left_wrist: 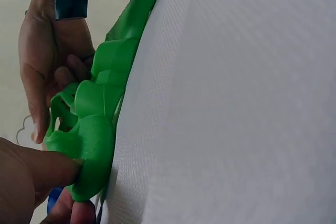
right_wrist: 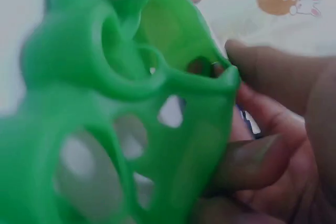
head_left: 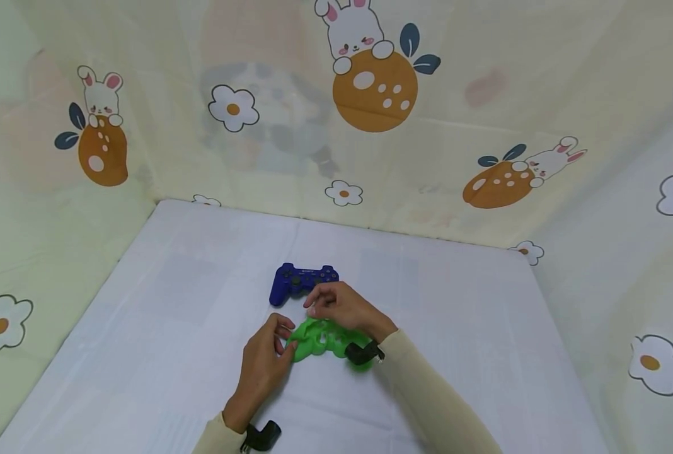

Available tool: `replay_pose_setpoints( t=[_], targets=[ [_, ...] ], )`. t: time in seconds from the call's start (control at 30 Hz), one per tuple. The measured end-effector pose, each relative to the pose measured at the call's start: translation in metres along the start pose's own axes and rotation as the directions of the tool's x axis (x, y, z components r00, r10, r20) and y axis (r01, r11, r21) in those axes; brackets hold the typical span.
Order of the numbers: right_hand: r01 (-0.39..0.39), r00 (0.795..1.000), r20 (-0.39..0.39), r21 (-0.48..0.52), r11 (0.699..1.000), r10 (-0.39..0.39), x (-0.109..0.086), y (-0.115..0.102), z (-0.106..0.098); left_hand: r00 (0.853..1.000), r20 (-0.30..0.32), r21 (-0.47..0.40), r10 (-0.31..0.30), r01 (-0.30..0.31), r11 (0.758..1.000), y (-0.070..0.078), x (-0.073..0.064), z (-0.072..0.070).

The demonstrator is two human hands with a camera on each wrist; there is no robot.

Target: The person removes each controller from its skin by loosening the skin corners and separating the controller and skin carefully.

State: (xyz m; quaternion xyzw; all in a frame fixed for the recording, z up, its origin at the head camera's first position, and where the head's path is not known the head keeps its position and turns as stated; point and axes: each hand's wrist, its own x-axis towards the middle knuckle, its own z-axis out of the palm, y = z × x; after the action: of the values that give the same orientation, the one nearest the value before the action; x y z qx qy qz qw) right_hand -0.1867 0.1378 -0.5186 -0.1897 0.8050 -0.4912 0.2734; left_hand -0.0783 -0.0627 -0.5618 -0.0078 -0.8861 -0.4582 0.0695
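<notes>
A soft green game controller cover with several cut-out holes lies over the white table, its hollow side partly showing in the right wrist view. My left hand pinches the cover's left end, thumb on top and fingertips beneath. At the cover's upper edge, my right hand holds the rim between thumb and fingers; the rim is pulled up there in the right wrist view. Just beyond the cover lies a blue game controller, its right part hidden behind my right hand.
White cloth covers the table. Cream curtains printed with rabbits and flowers rise behind it and along both sides. Each wrist carries a small black camera.
</notes>
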Motion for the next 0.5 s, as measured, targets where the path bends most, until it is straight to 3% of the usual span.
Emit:
replay_pose_setpoints(
  t=[0.2, 0.4, 0.5],
  targets=[
    [-0.004, 0.999, 0.044, -0.243, 0.97, 0.015, -0.0006, -0.0024, -0.003, 1.0, -0.008, 0.0, -0.017, 0.017, 1.0, -0.0003, -0.0001, 0.0002],
    [-0.039, 0.998, 0.029, -0.307, 0.951, 0.051, -0.0039, -0.0074, -0.0048, 0.999, 0.003, -0.023, -0.041, 0.041, 0.999, 0.0001, -0.0014, -0.0006],
    [-0.045, 0.998, 0.028, -0.29, 0.956, 0.055, -0.0049, -0.0068, -0.0063, 0.999, 0.0, -0.03, -0.039, 0.039, 0.999, -0.0002, -0.0015, -0.0013]
  ],
)
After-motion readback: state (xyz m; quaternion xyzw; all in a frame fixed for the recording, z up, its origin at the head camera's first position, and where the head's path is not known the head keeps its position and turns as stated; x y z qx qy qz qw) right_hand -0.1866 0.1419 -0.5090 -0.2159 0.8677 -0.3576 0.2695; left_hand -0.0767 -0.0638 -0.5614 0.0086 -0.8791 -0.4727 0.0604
